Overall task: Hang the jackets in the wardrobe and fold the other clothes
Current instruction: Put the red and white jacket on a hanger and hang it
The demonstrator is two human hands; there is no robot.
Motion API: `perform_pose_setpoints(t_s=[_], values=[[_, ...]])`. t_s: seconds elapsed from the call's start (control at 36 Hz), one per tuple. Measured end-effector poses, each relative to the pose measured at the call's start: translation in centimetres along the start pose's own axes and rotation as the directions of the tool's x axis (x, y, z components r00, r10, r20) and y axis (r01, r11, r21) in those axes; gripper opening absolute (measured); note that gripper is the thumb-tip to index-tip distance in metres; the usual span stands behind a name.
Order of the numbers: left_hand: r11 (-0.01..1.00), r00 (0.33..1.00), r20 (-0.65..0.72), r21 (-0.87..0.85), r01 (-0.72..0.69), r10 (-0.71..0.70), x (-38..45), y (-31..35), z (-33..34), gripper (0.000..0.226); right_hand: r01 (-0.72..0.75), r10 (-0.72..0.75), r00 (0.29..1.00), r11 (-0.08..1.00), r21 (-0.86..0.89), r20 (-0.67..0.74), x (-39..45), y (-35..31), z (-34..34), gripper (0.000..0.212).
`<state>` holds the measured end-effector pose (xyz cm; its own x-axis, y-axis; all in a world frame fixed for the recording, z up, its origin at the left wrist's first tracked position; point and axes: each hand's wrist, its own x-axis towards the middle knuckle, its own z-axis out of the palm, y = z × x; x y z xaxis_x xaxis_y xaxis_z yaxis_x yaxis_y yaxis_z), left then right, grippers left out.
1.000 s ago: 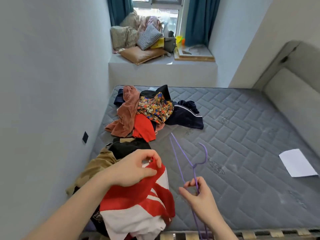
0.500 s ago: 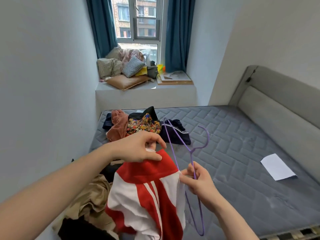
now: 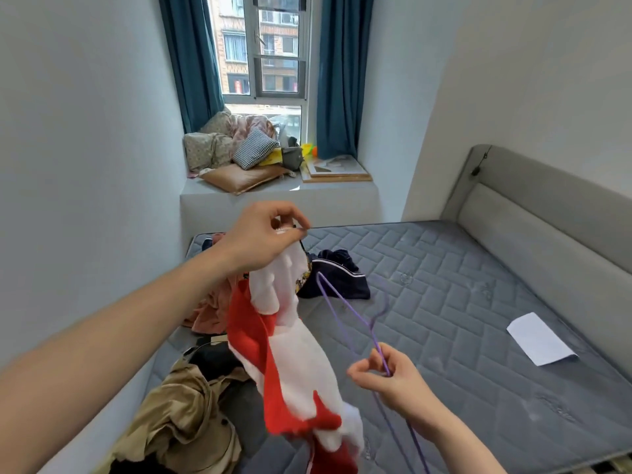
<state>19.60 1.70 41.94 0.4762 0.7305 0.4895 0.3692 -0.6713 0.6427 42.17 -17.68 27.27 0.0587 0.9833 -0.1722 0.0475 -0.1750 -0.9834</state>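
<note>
My left hand pinches the top of a red and white jacket and holds it up in the air over the mattress, so the cloth hangs down in a long twisted strip. To its right and lower, my right hand grips a thin purple wire hanger near the base of its hook. The hanger is apart from the jacket. A tan coat lies crumpled at the near left of the mattress, with dark clothes beside it. A navy garment and a pinkish one lie farther back.
The grey quilted mattress fills the room, with a padded headboard on the right and a white wall close on the left. A white sheet of paper lies at the right. Cushions and bedding pile on the window ledge.
My left hand has lifted the red and white jacket off the pile and high into the air. My right hand raised the purple hanger off the mattress. My head tilted up.
</note>
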Motion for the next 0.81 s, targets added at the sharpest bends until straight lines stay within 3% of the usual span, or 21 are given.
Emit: perform_pose_setpoints(t_s=[0.08, 0.19, 0.33, 0.39, 0.44, 0.53, 0.64, 0.72, 0.81], values=[[0.997, 0.997, 0.035, -0.045, -0.068, 0.070, 1.0, 2.2, -0.4, 0.013, 0.070, -0.079, 0.983, 0.996, -0.057, -0.169, 1.2, -1.0, 0.1, 0.056], [0.987, 0.976, 0.159, -0.079, -0.136, 0.148, 1.2, 5.1, 0.3, 0.007, 0.200, -0.225, 0.934, 0.973, -0.116, -0.278, 3.2, -4.1, 0.8, 0.051], [0.973, 0.954, 0.218, -0.148, -0.175, 0.205, 1.8, 7.7, 1.0, 0.010, 0.288, -0.308, 0.909, 0.951, -0.110, -0.281, 5.1, -8.6, 2.3, 0.067], [0.969, 0.955, 0.208, -0.170, -0.179, 0.213, 2.1, 8.1, 1.1, 0.012, 0.289, -0.301, 0.920, 0.954, -0.081, -0.251, 5.7, -9.5, 3.1, 0.060], [0.970, 0.956, 0.215, -0.180, -0.163, 0.201, 2.2, 7.9, 1.2, 0.015, 0.316, -0.312, 0.915, 0.948, -0.029, -0.256, 6.2, -9.8, 3.7, 0.036], [0.981, 0.969, 0.204, -0.163, -0.107, 0.140, 1.9, 6.3, 1.3, 0.024, 0.293, -0.265, 0.916, 0.955, 0.049, -0.301, 6.6, -9.3, 4.2, 0.015], [0.988, 0.991, 0.136, -0.155, 0.016, 0.005, 0.1, 2.6, 1.9, 0.042, 0.235, -0.144, 0.911, 0.952, 0.198, -0.388, 6.6, -8.6, 4.1, 0.022], [0.975, 0.996, -0.013, -0.206, 0.087, -0.092, -2.8, -0.4, 3.1, 0.047, 0.217, -0.113, 0.885, 0.958, 0.186, -0.451, 6.4, -8.5, 3.6, 0.019], [0.945, 0.953, -0.176, -0.260, 0.198, -0.248, -6.5, -3.5, 5.6, 0.039, 0.163, -0.041, 0.891, 0.958, 0.235, -0.452, 6.1, -8.3, 2.9, 0.015]])
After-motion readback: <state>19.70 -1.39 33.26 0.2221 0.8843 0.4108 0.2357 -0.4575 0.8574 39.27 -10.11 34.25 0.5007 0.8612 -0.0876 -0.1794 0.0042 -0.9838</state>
